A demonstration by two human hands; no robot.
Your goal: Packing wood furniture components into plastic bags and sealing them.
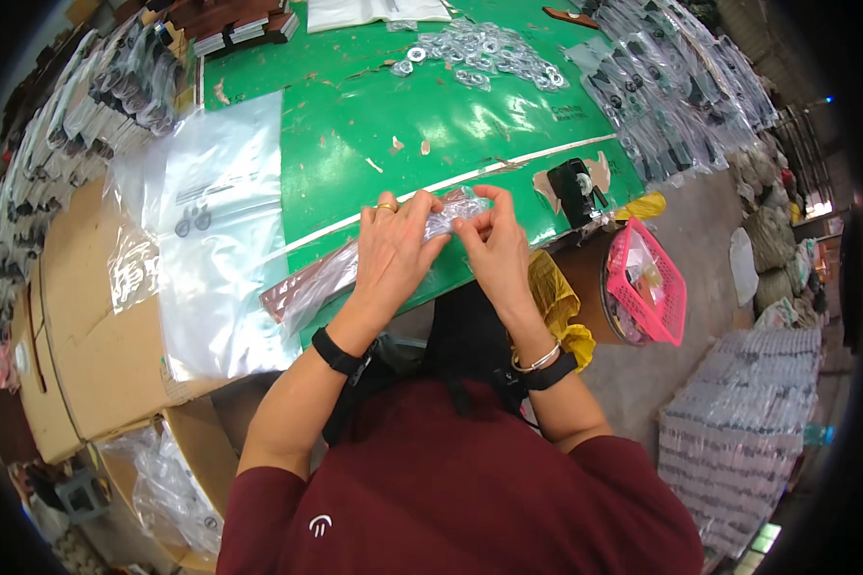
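- Hands over plastic, head view: the left hand (398, 247) lies across a brown strip (302, 284) in a clear sleeve (438, 226), fingers bent over it and apparently bearing down; its hidden underside leaves the full grip impossible to tell.
- The right hand (497, 241), at 3 o'clock from the left, brings thumb and fingertips together in a pinch at the sleeve's end, where the film bunches.
- The strip sits at the near side of a green tabletop (336, 125), one end under the hands, the other reaching toward 8 o'clock. A hard pull at the pinched end could tear thin film, or drag it off the strip if the left hand's hold eases.
- The table's edge runs close by at 6 o'clock. With the 8 o'clock end bare of any hand, a sideways twist could swing the strip over that edge.
- Loose clear bags (222, 216) spread at 9 o'clock; a brush of the strip might slide them away.
- Pale scraps (426, 148) dot the table toward 12 o'clock and could cling to the plastic. Beyond them lies a heap of small bagged parts (484, 43), likely safe unless a hand sweeps far forward.
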